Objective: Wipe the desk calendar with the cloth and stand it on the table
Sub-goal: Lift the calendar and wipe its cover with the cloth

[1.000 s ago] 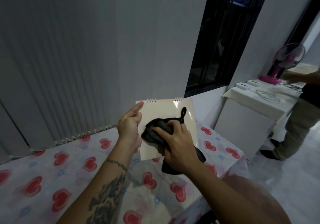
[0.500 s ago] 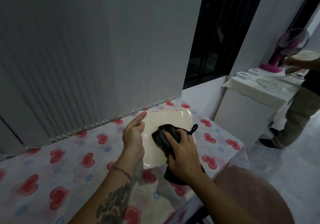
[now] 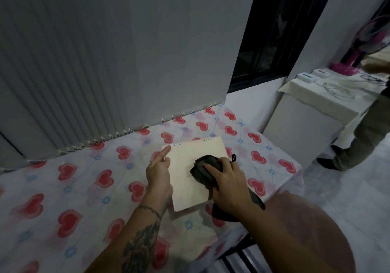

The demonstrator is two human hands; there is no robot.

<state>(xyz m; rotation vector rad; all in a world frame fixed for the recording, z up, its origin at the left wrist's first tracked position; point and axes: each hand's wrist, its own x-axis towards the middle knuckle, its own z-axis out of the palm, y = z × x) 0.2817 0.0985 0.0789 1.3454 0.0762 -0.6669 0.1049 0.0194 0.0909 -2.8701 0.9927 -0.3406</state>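
Note:
The cream desk calendar [image 3: 190, 180], spiral-bound at its far edge, lies tilted low over the heart-patterned table [image 3: 84, 188]. My left hand [image 3: 159, 173] grips its left edge, index finger stretched along the page toward the spiral. My right hand [image 3: 228, 186] presses a bunched black cloth [image 3: 203, 168] on the right half of the calendar's face. More of the cloth hangs down under my right wrist. A small loop of the cloth sticks out by my fingertips.
Grey vertical blinds [image 3: 84, 61] hang right behind the table. A dark window [image 3: 274, 30] is at the back right. A white cabinet [image 3: 306, 125] carries a pink fan [image 3: 348, 61] and cables. Another person [image 3: 369, 129] stands beside it. A brown chair seat [image 3: 306, 230] is at my right.
The calendar went from held upright in front of the blinds to lying low and nearly flat over the table. The cloth and my right hand stayed on its face, sliding toward its right side.

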